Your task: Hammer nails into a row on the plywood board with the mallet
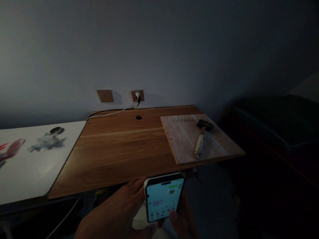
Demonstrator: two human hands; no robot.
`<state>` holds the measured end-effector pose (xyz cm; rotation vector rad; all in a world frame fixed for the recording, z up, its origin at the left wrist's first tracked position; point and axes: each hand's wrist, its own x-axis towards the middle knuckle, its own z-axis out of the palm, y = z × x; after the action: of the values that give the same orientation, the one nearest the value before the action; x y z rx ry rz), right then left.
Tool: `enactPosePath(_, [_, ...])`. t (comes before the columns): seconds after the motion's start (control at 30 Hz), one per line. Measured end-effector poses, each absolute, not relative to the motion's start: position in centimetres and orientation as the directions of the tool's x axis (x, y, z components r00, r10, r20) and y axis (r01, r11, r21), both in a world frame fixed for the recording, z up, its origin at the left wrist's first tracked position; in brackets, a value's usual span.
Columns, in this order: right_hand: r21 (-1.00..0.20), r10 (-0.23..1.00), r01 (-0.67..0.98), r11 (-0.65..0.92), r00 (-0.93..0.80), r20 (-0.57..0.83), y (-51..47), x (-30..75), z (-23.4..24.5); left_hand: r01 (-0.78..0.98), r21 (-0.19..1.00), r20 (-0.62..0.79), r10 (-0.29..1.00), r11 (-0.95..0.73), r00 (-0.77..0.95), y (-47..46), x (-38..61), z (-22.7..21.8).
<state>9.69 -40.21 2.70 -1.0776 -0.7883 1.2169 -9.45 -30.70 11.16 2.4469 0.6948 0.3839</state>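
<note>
A smartphone (164,197) with its screen lit is held just in front of the desk's front edge, tilted slightly. My left hand (117,209) grips it along its left edge, thumb low near the bottom corner. On the other side, my right hand (183,215) wraps the phone's right edge, its thumb over the lower right of the screen. The fingers behind the phone are hidden. On the screen are small pictures and a row of icons, too small to read. Beyond the phone, a hammer (201,139) with a dark head and pale wrapped handle lies on a board (181,142).
The board rests on the right of a wooden desk (112,149). At left stands a white table (32,179) with a crumpled grey item (48,142), a dark roll (57,130) and a red-and-white packet (12,149). White and black cables run to a wall socket (138,95).
</note>
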Motion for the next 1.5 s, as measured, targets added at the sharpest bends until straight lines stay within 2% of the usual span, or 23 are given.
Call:
enactPosePath(0.23, [-0.957, 0.948, -0.288, -0.039, 0.294, -0.126, -40.0, 9.3, 3.0, 0.414, 0.605, 0.078, 0.568, -0.680, 0.820, -30.8, -8.8, 12.0])
enactPosePath(0.33, [-0.964, 0.946, -0.266, -0.020, 0.306, -0.105, -40.1, 9.3, 3.0, 0.436, 0.593, 0.068, 0.581, -0.677, 0.811, -30.9, -8.6, 12.1])
enactPosePath(0.6, [-0.955, 0.947, -0.295, 0.037, 0.317, -0.061, -39.9, 9.2, 3.1, 0.413, 0.570, 0.126, 0.572, -0.710, 0.811, -30.5, -8.0, 12.4])
enactPosePath(0.7, [-0.959, 0.940, -0.282, 0.016, 0.331, -0.082, -39.6, 9.2, 3.4, 0.416, 0.563, 0.136, 0.576, -0.714, 0.806, -30.7, -8.0, 12.4])
enactPosePath(0.87, [-0.968, 0.946, -0.251, -0.003, 0.313, -0.085, -39.6, 9.4, 3.3, 0.431, 0.555, 0.135, 0.588, -0.711, 0.797, -31.2, -8.1, 12.2])
enactPosePath(1.1, [-0.936, 0.946, -0.350, 0.017, 0.309, -0.099, -39.8, 9.3, 2.4, 0.466, 0.525, 0.126, 0.607, -0.712, 0.785, -31.0, -8.2, 12.2])
enactPosePath(1.5, [-0.944, 0.966, -0.328, 0.037, 0.254, -0.050, -40.1, 9.3, 1.1, 0.475, 0.500, 0.157, 0.615, -0.724, 0.772, -30.9, -8.2, 11.5])
